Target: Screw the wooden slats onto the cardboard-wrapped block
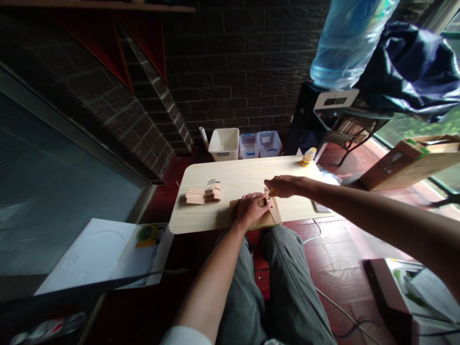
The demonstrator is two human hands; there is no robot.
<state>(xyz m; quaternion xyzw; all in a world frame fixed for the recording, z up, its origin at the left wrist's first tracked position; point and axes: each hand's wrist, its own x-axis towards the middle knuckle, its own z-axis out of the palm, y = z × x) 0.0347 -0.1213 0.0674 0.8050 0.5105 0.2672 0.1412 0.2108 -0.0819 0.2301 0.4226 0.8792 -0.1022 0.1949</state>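
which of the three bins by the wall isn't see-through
The cream bin, leftmost of the row: its walls are opaque, while the middle bin and right-hand bin are see-through and bluish.

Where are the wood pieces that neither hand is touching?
In the head view, the wood pieces lie on the left of the table, left of the left hand.

The person sits at a small pale table [196, 218] in gray pants [294, 268]. I see the left hand [253, 207] resting on a flat wooden board [264, 221] by the near edge. The right hand [285, 186] is curled around a small yellow thing [272, 192], just above a wooden strip [274, 212]. More wooden pieces [196, 195] lie to the left, near little dark metal bits [212, 182]. Three bins [223, 152] sit behind the table, by a brick wall [230, 72].
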